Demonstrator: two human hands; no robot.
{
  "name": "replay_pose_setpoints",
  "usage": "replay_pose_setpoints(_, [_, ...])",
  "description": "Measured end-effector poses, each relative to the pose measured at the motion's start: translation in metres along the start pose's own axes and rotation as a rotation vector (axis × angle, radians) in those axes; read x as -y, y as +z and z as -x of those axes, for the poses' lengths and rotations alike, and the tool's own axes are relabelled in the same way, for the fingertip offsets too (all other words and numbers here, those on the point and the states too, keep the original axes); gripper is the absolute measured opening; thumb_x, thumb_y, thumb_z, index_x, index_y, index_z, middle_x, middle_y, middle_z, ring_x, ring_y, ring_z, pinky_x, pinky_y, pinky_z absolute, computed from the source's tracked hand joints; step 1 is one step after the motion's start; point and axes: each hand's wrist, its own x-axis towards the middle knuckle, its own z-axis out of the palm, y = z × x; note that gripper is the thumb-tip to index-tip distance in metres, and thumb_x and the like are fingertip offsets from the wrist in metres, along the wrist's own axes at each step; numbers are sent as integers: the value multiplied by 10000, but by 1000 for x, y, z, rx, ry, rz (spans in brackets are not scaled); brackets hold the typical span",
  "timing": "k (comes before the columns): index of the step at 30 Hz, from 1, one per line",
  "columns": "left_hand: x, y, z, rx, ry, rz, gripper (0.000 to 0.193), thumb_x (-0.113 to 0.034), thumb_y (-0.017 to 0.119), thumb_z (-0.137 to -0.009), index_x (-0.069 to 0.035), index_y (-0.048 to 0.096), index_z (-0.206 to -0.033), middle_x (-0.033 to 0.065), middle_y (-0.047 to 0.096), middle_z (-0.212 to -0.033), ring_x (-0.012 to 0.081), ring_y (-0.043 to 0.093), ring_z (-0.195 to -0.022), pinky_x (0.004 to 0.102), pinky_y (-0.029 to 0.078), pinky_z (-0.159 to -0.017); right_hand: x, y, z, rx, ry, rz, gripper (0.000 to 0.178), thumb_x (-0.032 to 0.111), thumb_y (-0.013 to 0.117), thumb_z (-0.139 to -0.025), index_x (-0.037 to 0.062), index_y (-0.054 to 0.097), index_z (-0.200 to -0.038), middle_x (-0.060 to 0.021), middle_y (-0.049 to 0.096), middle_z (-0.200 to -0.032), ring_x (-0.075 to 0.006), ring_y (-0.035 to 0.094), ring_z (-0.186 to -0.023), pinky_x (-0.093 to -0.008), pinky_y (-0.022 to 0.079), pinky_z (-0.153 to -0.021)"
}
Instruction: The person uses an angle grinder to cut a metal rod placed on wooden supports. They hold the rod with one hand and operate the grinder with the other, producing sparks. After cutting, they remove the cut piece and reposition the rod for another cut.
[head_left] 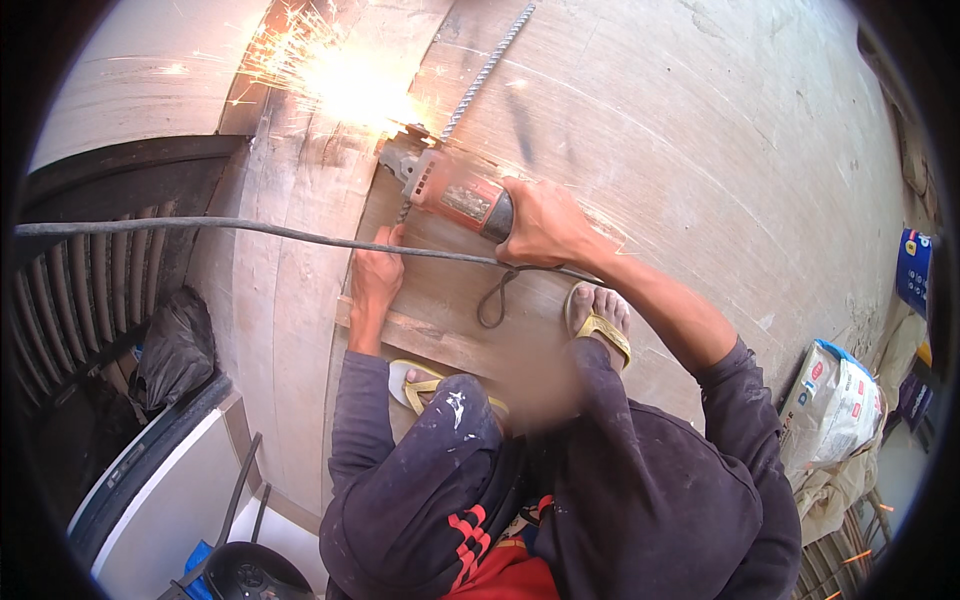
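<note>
Orange sparks burst at eleven o'clock and wash out the disc of the angle grinder (455, 195), so its contact with the ribbed steel bar (487, 70) cannot be made out. The right hand (540, 225) has its grip clenched around the grinder's body. The left hand (375, 275) presses on the wooden plank (400, 330), fingers closed around a thin rod (200, 226) that runs off toward nine o'clock. Bare concrete floor (720, 130) spreads toward two o'clock. One sandalled foot (600, 320) rests on the boards. A white sack (830, 410) sits at four o'clock, partly cut off.
</note>
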Motion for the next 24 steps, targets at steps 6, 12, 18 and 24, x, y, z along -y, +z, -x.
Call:
replay_pose_setpoints(6, [0, 1, 1, -30, 26, -54, 310, -270, 546, -987, -19, 588, -808, 271, 570, -613, 478, 593, -606, 526, 431, -476, 7, -7, 1, 42, 9, -2, 542, 219, 695, -595, -112, 595, -1013, -316, 647, -801, -459, 663, -806, -490, 529, -737])
replay_pose_setpoints(12, [2, 3, 1, -43, 30, -117, 326, -287, 547, -987, -32, 571, -786, 262, 572, -594, 466, 599, -583, 522, 436, -463, 0, 2, 0, 1, 27, 20, 538, 223, 703, -584, -80, 600, -1017, -307, 650, -807, -455, 662, -805, -483, 530, -734])
replay_pose_setpoints(18, [-4, 1, 3, -35, 0, -167, 312, -298, 551, -984, -42, 572, -807, 247, 591, -600, 451, 615, -587, 517, 456, -473, 2, -2, -2, 38, 14, 16, 586, 191, 704, -571, -40, 607, -1101, -292, 664, -839, -447, 661, -812, -472, 527, -752])
replay_pose_setpoints(24, [-5, 0, 3, -48, 6, -194, 291, -297, 564, -975, -51, 581, -820, 240, 597, -605, 437, 620, -584, 511, 466, -480, 0, 1, -1, -10, 5, 1, 564, 192, 705, -569, -32, 618, -1080, -288, 665, -833, -443, 659, -816, -471, 523, -770])
